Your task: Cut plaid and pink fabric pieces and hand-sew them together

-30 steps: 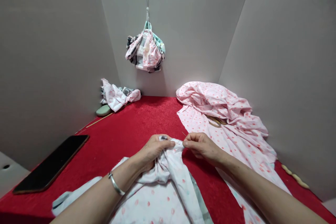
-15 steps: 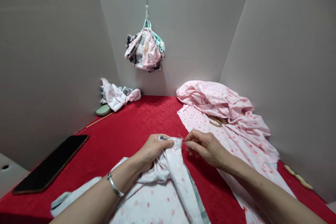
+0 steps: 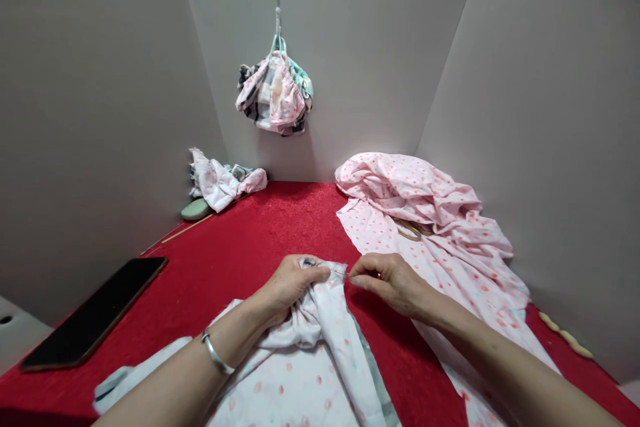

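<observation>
Landmark for these notes: the white dotted cloth, lying on the red table cover with its near part spread toward us and its gathered upper corner held up between both hands.

Left hand: closed firmly on that gathered corner, thumb pressed flat on top; we see no gap in the grip. A silver bangle circles the wrist, above the cloth's left part.

Right hand: just right of the cloth's upper corner, thumb and forefinger pinched together on what we read as a thin needle. The needle lies against the cloth's edge; whether its tip passes through the fabric, we cannot tell.

Right of the cloth and beyond it we note a heap of pink dotted fabric, a long panel of it running down alongside. Brass-coloured loops show from under its fold. Farther right of the cloth: a knobbly pale-yellow piece.

Left of the cloth, well apart: a dark phone, lying flat. Beyond the cloth to the left we log fabric scraps, a pale green oval and a thin yellowish stick. Straight beyond, a fabric bundle hangs against the grey partition.
</observation>
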The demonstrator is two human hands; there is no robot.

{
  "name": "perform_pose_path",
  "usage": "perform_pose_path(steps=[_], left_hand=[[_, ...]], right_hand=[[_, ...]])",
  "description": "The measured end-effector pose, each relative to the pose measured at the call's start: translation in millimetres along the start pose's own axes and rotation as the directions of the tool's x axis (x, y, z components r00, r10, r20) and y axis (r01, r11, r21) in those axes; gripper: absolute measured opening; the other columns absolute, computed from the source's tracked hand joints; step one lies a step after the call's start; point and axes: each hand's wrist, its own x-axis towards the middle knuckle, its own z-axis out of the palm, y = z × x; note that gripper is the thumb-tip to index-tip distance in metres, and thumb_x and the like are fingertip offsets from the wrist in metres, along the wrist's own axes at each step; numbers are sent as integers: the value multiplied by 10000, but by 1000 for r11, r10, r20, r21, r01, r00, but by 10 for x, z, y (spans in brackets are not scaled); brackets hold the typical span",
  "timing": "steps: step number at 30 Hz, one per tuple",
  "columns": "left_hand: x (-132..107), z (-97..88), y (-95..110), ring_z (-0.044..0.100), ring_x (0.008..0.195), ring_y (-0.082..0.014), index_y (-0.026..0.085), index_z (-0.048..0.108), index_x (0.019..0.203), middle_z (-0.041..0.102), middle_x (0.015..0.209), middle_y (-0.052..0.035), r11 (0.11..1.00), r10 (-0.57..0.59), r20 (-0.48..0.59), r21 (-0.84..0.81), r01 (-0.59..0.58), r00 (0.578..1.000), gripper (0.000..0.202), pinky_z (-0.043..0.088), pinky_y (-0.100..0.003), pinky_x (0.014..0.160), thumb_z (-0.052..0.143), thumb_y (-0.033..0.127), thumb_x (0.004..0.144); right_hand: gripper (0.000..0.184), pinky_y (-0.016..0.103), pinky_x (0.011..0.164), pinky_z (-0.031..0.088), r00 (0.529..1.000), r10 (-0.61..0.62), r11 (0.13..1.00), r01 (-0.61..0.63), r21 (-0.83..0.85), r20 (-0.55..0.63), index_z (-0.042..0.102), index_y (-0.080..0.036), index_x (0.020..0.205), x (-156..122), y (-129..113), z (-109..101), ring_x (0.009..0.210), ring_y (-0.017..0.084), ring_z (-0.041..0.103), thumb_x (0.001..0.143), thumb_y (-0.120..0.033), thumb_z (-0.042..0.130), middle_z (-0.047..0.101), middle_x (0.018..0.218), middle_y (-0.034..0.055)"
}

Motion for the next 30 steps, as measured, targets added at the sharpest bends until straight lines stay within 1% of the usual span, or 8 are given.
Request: perform_pose_path(steps=[13, 16, 18, 20, 22, 24, 26, 30], left_hand=[[-6, -5, 7, 479, 489, -108, 114, 657, 738, 586, 565, -6, 1000, -15, 16, 15, 15, 1000, 289, 322, -233, 503, 749, 331, 573], [-6, 2, -1, 470, 493, -99, 115, 649, 737, 575, 565, 5, 1000, 11, 4, 20, -11, 1000, 289, 319, -224, 502, 759, 323, 568], [-4, 15, -17, 458, 493, -91, 117, 642, 727, 561, 558, 14, 999, 45, -1, 26, -45, 999, 274, 317, -218, 500, 750, 328, 590], [-2, 35, -41, 443, 489, -84, 117, 631, 706, 542, 545, 22, 996, 86, -11, 32, -86, 996, 266, 312, -212, 494, 740, 339, 609], [4, 57, -70, 437, 490, -83, 116, 623, 697, 534, 541, 24, 991, 128, -33, 39, -127, 991, 273, 312, -210, 490, 733, 354, 620], [13, 77, -99, 439, 493, -84, 118, 615, 700, 534, 544, 23, 986, 166, -56, 41, -164, 984, 274, 315, -208, 489, 723, 360, 632], [25, 96, -119, 436, 491, -83, 122, 606, 700, 526, 540, 28, 981, 194, -75, 35, -192, 978, 261, 318, -205, 486, 708, 356, 646], [41, 125, -134, 407, 475, -74, 124, 594, 695, 489, 521, 45, 975, 224, -129, 44, -220, 966, 257, 296, -197, 467, 703, 353, 649]], right_hand=[[136, 242, 643, 425, 1000, 0, 1000, 0, -13, 2, 656, -191, 722, 8, 17, 30, 654, 137, 586, 800, -178, 546, 671, 721, 2], [137, 244, 631, 417, 1000, 6, 1000, -6, -13, -1, 641, -186, 727, 2, 9, 49, 648, 137, 574, 815, -197, 537, 657, 714, 4], [131, 255, 621, 416, 1000, 26, 999, -26, -29, -7, 645, -185, 861, -9, 1, 68, 632, 144, 567, 831, -222, 524, 641, 687, 5], [292, 279, 630, 425, 999, 41, 997, -42, -68, -14, 583, -171, 1118, -23, -4, 92, 624, 162, 570, 844, -238, 507, 634, 675, 10], [470, 315, 693, 446, 1000, 24, 994, -26, -105, -20, 446, -153, 1313, -36, -1, 123, 701, 192, 602, 852, -234, 488, 667, 775, 49], [514, 353, 794, 450, 999, -15, 993, 11, -116, -34, 401, -156, 1361, -43, 6, 162, 868, 227, 619, 856, -224, 469, 674, 990, 113], [499, 370, 833, 447, 998, -27, 993, 20, -115, -59, 425, -141, 1351, -45, 13, 211, 946, 245, 608, 859, -219, 452, 654, 1069, 141], [495, 352, 759, 470, 992, -3, 993, -11, -116, -124, 445, -87, 1340, -44, 0, 286, 809, 223, 613, 860, -206, 439, 666, 834, 103]])
